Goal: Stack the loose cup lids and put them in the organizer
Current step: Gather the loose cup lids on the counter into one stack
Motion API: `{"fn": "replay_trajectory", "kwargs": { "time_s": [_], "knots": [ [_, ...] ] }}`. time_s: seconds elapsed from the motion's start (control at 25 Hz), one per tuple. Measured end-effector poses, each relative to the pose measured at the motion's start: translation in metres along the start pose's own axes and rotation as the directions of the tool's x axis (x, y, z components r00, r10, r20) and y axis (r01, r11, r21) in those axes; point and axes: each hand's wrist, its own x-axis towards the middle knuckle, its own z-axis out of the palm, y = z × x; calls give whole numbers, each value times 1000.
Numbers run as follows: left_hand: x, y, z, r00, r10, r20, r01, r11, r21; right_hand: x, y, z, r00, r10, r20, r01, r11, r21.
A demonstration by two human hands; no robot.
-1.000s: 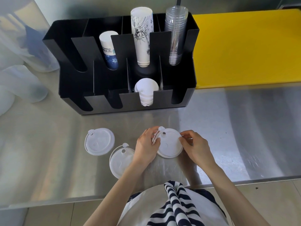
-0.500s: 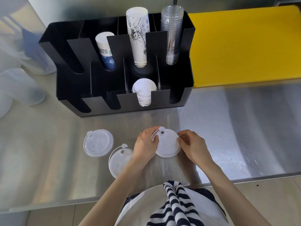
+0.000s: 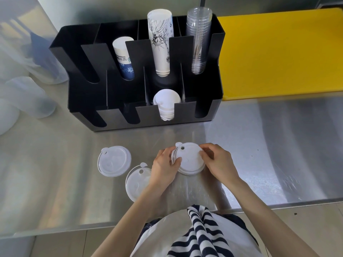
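A small stack of white cup lids point(image 3: 189, 159) rests on the steel counter, pinched from both sides. My left hand point(image 3: 164, 168) grips its left rim and my right hand point(image 3: 218, 162) grips its right rim. Two loose lids lie to the left: one lid point(image 3: 113, 161) lies apart, another lid point(image 3: 136, 180) is partly hidden under my left wrist. The black organizer point(image 3: 115, 93) stands behind, with a stack of white lids point(image 3: 166, 104) in a front slot.
The organizer's back slots hold a blue-printed paper cup stack point(image 3: 124, 60), a tall illustrated paper cup stack point(image 3: 161, 41) and clear plastic cups point(image 3: 198, 39). A yellow board point(image 3: 278, 52) lies at the right. Translucent containers point(image 3: 24, 97) stand at the left.
Both hands stay on the lid stack in nearly the same place; my fingers have shifted slightly around its rim. The loose lids have not moved.
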Motion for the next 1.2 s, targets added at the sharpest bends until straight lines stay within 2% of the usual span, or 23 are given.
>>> {"fn": "replay_trajectory", "kwargs": {
  "time_s": [0.4,0.6,0.72,0.92,1.08,1.2],
  "knots": [
    [-2,-2,-3,1000,4,10,-4,999,40,5,-4,2,997,-41,63,46,996,-80],
    [-16,-12,-26,985,114,-129,-110,993,39,3,-24,3,987,-155,45,158,984,-86],
    [-29,-27,-44,972,156,-177,-147,987,67,-1,-43,13,965,-238,112,246,967,-70],
    [-53,-53,-60,967,145,-208,-128,987,96,-11,-61,38,902,-319,291,360,928,-100],
    [-66,-75,-60,981,91,-170,-68,988,136,-20,-64,58,837,-285,467,406,896,-182],
    [-73,-80,-56,987,64,-148,-40,986,161,-24,-64,69,802,-263,536,438,869,-229]
  ]
}}
